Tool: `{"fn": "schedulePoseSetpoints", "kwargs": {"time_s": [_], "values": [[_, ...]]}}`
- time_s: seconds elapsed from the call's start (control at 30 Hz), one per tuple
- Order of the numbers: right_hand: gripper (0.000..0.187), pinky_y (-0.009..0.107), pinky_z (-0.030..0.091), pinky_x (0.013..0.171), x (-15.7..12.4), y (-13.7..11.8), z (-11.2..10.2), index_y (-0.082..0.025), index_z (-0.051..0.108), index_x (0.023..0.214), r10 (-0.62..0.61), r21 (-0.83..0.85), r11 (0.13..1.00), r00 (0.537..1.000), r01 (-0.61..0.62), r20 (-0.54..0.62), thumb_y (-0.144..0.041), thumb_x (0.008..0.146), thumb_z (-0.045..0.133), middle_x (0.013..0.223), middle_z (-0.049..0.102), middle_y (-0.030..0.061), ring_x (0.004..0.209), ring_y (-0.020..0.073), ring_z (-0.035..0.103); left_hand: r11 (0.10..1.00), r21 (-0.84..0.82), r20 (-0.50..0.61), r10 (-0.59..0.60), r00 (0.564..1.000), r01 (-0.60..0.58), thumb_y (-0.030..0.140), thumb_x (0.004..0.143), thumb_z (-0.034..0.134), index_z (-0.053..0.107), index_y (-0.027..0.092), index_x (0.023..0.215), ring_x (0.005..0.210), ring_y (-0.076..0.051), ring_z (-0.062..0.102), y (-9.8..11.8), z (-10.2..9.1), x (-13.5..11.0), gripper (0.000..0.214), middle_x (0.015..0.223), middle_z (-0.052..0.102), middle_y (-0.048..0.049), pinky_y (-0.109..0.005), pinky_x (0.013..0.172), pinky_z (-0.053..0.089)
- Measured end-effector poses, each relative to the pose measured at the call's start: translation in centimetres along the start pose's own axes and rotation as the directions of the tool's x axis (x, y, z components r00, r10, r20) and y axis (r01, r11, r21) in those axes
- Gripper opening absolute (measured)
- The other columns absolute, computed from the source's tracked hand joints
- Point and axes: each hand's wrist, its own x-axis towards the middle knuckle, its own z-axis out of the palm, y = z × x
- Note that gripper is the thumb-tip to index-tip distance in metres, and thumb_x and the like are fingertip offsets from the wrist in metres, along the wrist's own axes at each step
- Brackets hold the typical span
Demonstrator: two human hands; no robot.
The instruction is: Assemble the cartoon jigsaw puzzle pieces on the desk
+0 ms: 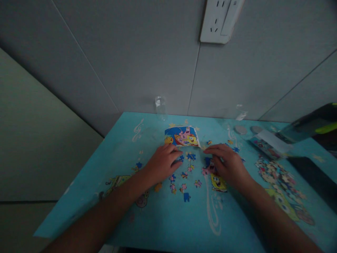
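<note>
A printed cartoon picture card [183,136] lies on the blue table, slightly curled, showing a pink and a yellow figure. My left hand [163,162] rests at its lower left edge, fingers loosely bent and thumb apart. Several loose jigsaw pieces [184,175] lie between my hands. My right hand [228,163] is over a partly joined section of puzzle [218,182] and hides some of it. Its index finger reaches toward the card's lower right corner; the thumb is spread away, over the joined pieces. No piece shows in either hand.
Right of my right hand lies a heap of jigsaw pieces [280,177], beside a dark flat object [313,179] and another picture card [265,147]. Two round lids [240,130] and clear containers [161,108] stand near the wall. A dark bottle [310,123] is at far right.
</note>
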Motion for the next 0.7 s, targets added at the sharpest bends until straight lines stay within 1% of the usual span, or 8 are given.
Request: {"fn": "schedulePoseSetpoints", "kwargs": {"time_s": [0.13,0.27,0.33,0.43,0.5,0.53,0.6,0.7], "values": [[0.03,0.043,0.053,0.091,-0.9,0.4,-0.3,-0.022,0.075,0.104,0.006,0.027,1.0,1.0,-0.006,-0.008,-0.009,0.094,0.05,0.106,0.074,0.0067,0.099,0.0224,0.068,1.0,0.006,0.011,-0.019,1.0,0.019,0.031,0.093,0.072,0.073,0.021,0.112,0.108,-0.025,0.061,0.3,0.2,0.6,0.021,0.109,0.064,-0.0068,-0.045,0.095,0.05],[0.028,0.042,0.051,0.091,-1.1,-0.3,0.4,-0.023,0.075,0.102,-0.003,0.07,0.998,1.0,0.002,0.014,-0.009,0.093,0.053,0.105,0.074,0.0056,0.098,0.0225,0.067,0.992,-0.111,0.042,-0.062,0.997,0.066,0.023,0.095,0.069,0.073,0.021,0.106,0.105,-0.022,0.064,0.7,0.3,0.6,0.012,0.108,0.066,-0.0053,-0.042,0.096,0.052],[0.027,0.043,0.05,0.092,-1.2,-0.7,0.8,-0.023,0.075,0.102,-0.003,0.076,0.997,0.999,0.001,0.037,-0.009,0.091,0.055,0.103,0.075,0.0051,0.098,0.023,0.067,0.984,-0.156,0.04,-0.086,0.996,0.091,0.022,0.095,0.067,0.072,0.023,0.107,0.105,-0.021,0.064,0.9,0.4,0.5,0.013,0.109,0.067,-0.0047,-0.041,0.096,0.053],[0.027,0.044,0.049,0.093,-1.3,-1.1,1.1,-0.024,0.075,0.101,0.005,0.064,0.998,0.998,-0.009,0.067,-0.008,0.09,0.056,0.103,0.075,0.0045,0.098,0.0235,0.067,0.983,-0.11,-0.034,-0.154,0.987,0.15,0.029,0.091,0.073,0.068,0.022,0.119,0.11,-0.025,0.063,1.2,0.7,0.2,0.029,0.114,0.066,-0.007,-0.046,0.099,0.051],[0.026,0.044,0.049,0.092,-1.4,-1.3,1.1,-0.024,0.074,0.102,0.006,0.063,0.998,0.997,-0.011,0.078,-0.009,0.091,0.056,0.103,0.074,0.0045,0.097,0.0234,0.067,0.982,-0.048,-0.072,-0.184,0.98,0.181,0.036,0.088,0.077,0.068,0.02,0.121,0.111,-0.028,0.061,1.4,0.8,0.1,0.037,0.113,0.066,-0.0085,-0.049,0.099,0.05],[0.026,0.044,0.049,0.092,-1.4,-1.4,1.1,-0.024,0.074,0.103,0.005,0.06,0.998,0.997,-0.009,0.077,-0.01,0.092,0.055,0.104,0.074,0.0046,0.097,0.0235,0.067,0.982,-0.025,-0.078,-0.19,0.979,0.189,0.037,0.088,0.078,0.069,0.02,0.118,0.109,-0.028,0.061,1.4,0.8,0.1,0.036,0.112,0.066,-0.0085,-0.049,0.098,0.05],[0.025,0.045,0.049,0.092,-1.4,-1.5,1.1,-0.024,0.074,0.104,0.0,0.05,0.999,0.997,-0.004,0.075,-0.012,0.094,0.056,0.105,0.074,0.005,0.098,0.024,0.066,0.98,-0.004,-0.072,-0.198,0.978,0.198,0.037,0.089,0.077,0.072,0.021,0.111,0.105,-0.027,0.062,1.6,0.8,0.1,0.028,0.108,0.066,-0.0074,-0.048,0.095,0.05],[0.025,0.045,0.049,0.091,-1.4,-1.7,1.2,-0.025,0.074,0.105,-0.007,0.042,0.999,0.997,0.004,0.071,-0.013,0.094,0.056,0.105,0.074,0.0053,0.099,0.0245,0.066,0.978,-0.018,-0.057,-0.209,0.976,0.208,0.032,0.092,0.073,0.074,0.021,0.102,0.101,-0.025,0.063,1.8,0.8,0.3,0.015,0.103,0.066,-0.0057,-0.046,0.092,0.05]]}}
